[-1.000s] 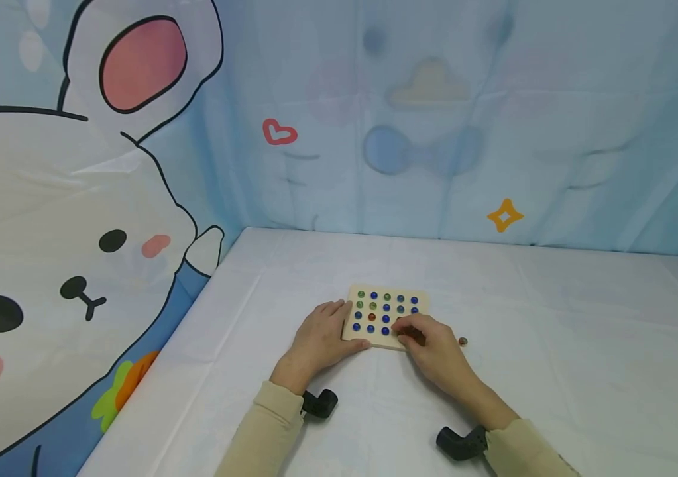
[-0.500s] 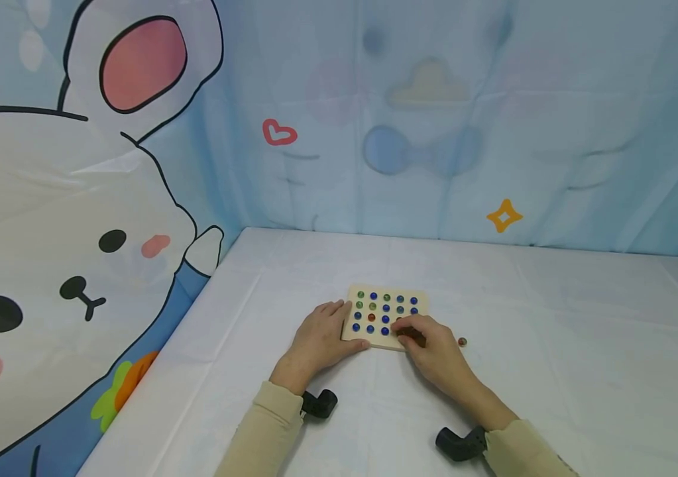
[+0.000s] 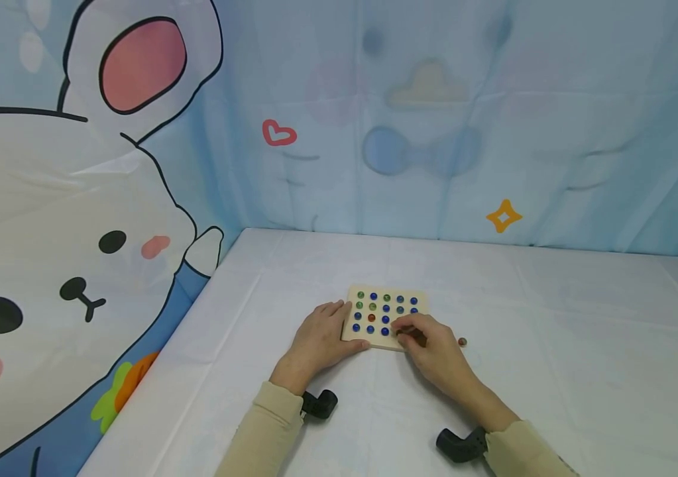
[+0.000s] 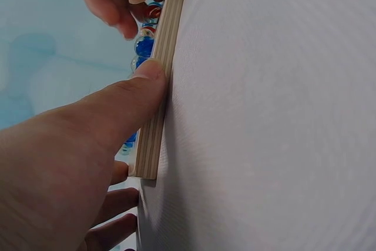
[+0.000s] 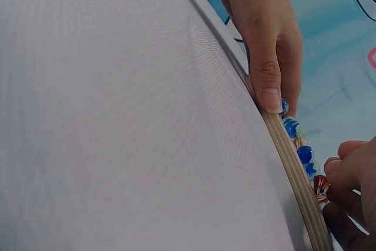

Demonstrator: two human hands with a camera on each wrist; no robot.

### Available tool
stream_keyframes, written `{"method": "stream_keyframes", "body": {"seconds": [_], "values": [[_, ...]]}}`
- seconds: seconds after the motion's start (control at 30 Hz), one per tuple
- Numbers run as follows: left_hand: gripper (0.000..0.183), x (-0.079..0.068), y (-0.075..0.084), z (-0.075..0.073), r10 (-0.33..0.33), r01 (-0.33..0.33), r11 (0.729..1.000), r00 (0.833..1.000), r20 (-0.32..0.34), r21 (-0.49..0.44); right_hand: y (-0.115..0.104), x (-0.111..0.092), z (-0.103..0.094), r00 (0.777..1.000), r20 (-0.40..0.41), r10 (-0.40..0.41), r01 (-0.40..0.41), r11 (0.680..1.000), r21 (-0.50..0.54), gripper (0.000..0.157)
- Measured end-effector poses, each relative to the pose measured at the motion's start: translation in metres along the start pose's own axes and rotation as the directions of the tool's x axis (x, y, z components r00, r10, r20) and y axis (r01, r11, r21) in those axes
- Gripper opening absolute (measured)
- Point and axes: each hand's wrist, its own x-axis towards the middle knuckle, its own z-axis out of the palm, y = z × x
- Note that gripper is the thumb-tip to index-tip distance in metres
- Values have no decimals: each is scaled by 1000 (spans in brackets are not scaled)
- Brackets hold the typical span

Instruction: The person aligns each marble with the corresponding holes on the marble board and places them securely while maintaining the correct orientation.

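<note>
A pale wooden marble board (image 3: 379, 340) lies on the table, with rows of blue, green and red glass marbles in its holes. My left hand (image 3: 319, 336) holds the board at its near left corner, thumb (image 4: 150, 70) on the front edge and fingers along the left side. Over the near right part of the board, my right hand (image 3: 431, 341) pinches a red-and-white striped marble (image 5: 320, 185) between thumb and fingertips, low at the front row. That hand hides the board's near right corner. One loose brownish marble (image 3: 462, 342) lies on the cloth just right of the hand.
A white cloth (image 3: 553, 344) covers the table. Behind it hangs a light blue printed curtain (image 3: 327, 179), with a large cartoon rabbit on the left side. Black wrist cameras (image 3: 460, 444) are worn on both forearms.
</note>
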Motion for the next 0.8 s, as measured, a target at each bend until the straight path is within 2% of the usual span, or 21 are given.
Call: {"method": "stream_keyframes", "body": {"seconds": [0.33,0.63,0.8], "values": [[85,2,1,1,-11,11,1000,1000,12,2,-3,2,-12,998,-49,-25,24,999,-23,24],[84,1,2,0,-4,4,1000,1000,1,4,3,0,-28,988,-117,-103,97,994,-58,25],[84,0,1,-1,-5,5,1000,1000,4,-20,5,-2,-40,984,-158,-83,69,994,-90,26]]}}
